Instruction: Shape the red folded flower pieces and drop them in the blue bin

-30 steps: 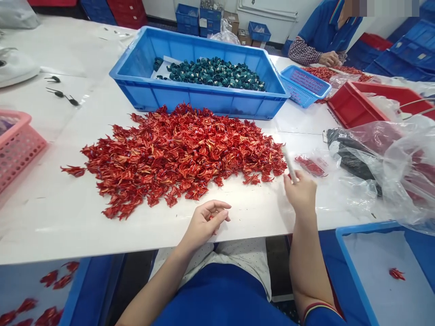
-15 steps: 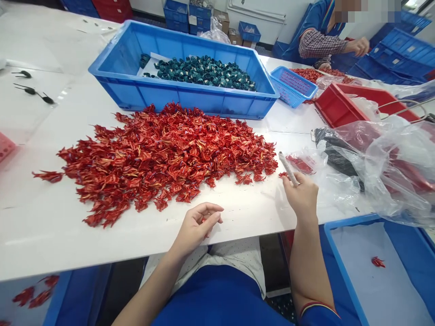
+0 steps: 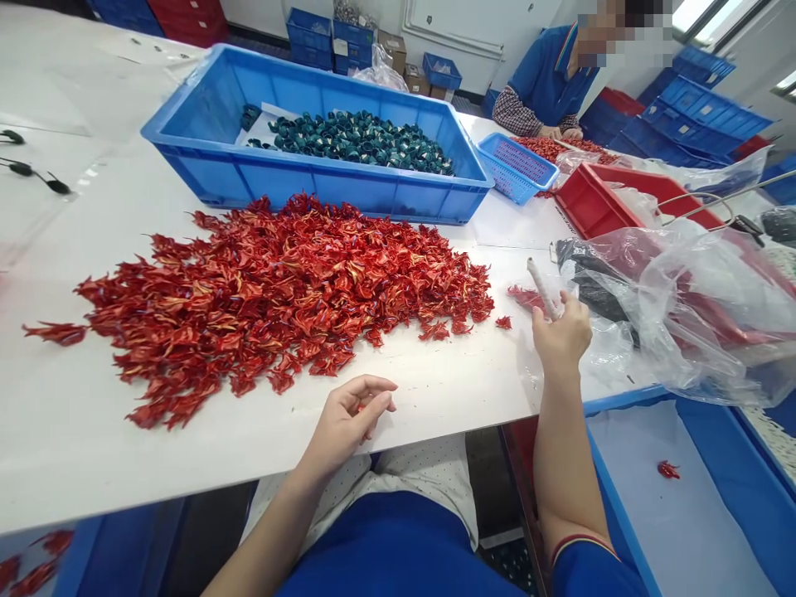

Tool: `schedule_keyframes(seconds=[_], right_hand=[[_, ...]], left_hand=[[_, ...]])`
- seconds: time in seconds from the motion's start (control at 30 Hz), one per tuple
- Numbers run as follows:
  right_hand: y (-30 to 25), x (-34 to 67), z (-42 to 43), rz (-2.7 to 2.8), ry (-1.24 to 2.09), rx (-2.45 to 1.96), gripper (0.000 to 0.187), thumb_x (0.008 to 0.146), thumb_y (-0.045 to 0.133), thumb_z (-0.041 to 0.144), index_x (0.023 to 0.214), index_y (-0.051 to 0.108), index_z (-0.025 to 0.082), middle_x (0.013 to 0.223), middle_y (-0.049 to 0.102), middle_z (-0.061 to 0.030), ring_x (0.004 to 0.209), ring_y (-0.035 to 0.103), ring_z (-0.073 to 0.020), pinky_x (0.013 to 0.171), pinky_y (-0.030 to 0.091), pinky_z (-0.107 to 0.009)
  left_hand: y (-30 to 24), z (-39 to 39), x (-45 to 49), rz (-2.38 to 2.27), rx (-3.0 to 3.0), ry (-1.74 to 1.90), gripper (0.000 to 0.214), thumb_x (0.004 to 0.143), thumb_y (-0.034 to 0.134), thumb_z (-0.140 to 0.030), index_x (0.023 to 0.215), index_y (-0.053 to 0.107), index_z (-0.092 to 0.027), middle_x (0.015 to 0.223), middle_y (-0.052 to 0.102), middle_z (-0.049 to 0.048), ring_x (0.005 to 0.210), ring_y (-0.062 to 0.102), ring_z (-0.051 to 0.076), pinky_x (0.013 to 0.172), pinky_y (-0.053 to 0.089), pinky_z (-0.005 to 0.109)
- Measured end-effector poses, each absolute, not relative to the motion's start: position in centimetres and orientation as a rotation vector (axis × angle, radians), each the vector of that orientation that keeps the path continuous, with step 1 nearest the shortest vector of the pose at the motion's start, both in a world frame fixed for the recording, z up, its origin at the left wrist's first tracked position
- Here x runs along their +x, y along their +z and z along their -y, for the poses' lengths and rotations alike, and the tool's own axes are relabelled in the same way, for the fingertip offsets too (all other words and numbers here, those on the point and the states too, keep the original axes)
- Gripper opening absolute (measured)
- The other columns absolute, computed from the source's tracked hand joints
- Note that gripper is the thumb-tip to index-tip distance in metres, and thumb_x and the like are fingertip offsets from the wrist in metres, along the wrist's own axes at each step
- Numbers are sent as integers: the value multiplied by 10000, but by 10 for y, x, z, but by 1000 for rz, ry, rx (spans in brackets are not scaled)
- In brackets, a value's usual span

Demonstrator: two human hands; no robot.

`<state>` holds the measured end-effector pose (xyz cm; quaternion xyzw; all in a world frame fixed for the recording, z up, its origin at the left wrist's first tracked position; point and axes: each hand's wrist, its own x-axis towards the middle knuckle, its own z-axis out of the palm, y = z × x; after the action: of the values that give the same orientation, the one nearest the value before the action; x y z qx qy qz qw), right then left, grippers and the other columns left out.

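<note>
My left hand hovers over the front edge of the white table, fingers curled round a small red piece that is mostly hidden. To the right, my right hand grips a slim whitish rod, its far end pointing up and away. Beneath the rod is a clear plastic bag with red bits. One loose red piece lies left of this hand. A wide heap of red, petal-like pieces with yellow streaks covers the table's middle.
Behind the heap stands a blue crate holding dark green rings. A small blue basket, a red bin and crumpled plastic are at right. Blue trays flank my lap. Across the table sits a co-worker.
My view has turned a little, shifting the table left. My right hand has moved slightly away from the loose red piece, still with the rod. The co-worker's raised hand has come down.
</note>
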<state>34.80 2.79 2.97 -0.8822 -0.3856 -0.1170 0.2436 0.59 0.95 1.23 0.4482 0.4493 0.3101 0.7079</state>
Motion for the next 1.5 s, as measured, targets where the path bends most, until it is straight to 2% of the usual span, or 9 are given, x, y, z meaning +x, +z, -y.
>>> schedule_keyframes(seconds=[0.2,0.27,0.43,0.6,0.73,0.93,1.13,1.33,1.5], right_hand=[[25,359,-51,1074,-386,-2449,674,725,611,287,1363,458,134,1405,443,-243,1051,616,-363,837,479,-447],[26,362,-57,1070,-353,-2485,690,706,616,245,1365,457,117,1382,472,-255,1012,629,-355,810,480,-438],[29,359,-63,1148,-204,-2491,303,754,542,198,1015,670,115,989,685,-183,903,639,-306,783,482,-403],[19,336,-50,1298,-142,-2379,204,746,541,202,883,687,160,882,717,-124,822,649,-273,761,491,-370],[11,320,-34,1393,-83,-2292,259,719,561,197,934,705,184,937,741,-97,886,670,-277,806,513,-374],[17,318,-16,1348,-167,-2170,398,744,536,187,1121,657,153,1137,702,-142,1056,651,-294,940,504,-439],[20,305,-13,1370,-246,-2057,258,793,519,229,997,669,183,1059,702,-129,1017,647,-281,829,535,-402],[15,301,-23,1325,-16,-2446,363,727,548,131,1055,702,158,1075,697,-164,978,654,-328,848,492,-443],[24,298,-16,1275,85,-2346,288,766,593,273,1004,717,169,1052,717,-133,892,665,-282,773,514,-396]], left_hand=[[10,-9,6,-1006,1024,694,386,710,725,-488,874,682,-141,683,680,36,398,389,50,389,308,193],[10,-9,5,-1002,1028,696,381,712,722,-484,876,682,-142,685,678,34,400,390,50,391,310,193],[7,-9,4,-1000,1034,699,361,727,713,-469,881,682,-144,690,672,29,404,392,52,392,304,192],[6,-8,3,-992,1049,691,330,766,687,-454,898,688,-152,715,677,31,417,397,57,400,306,201],[7,-6,5,-1010,1033,732,293,777,679,-429,886,693,-157,699,669,21,419,383,54,406,290,199],[5,-8,4,-988,1038,692,335,758,695,-459,889,691,-151,701,675,31,412,386,53,400,294,198],[10,-10,5,-1005,1024,684,338,731,722,-451,875,688,-147,685,675,30,407,395,52,406,303,197],[8,-9,5,-1009,1015,681,340,733,722,-446,882,687,-142,687,674,27,409,400,49,407,305,194],[9,-9,6,-1010,1007,684,371,715,735,-467,873,683,-135,675,671,28,406,399,45,402,300,189]])
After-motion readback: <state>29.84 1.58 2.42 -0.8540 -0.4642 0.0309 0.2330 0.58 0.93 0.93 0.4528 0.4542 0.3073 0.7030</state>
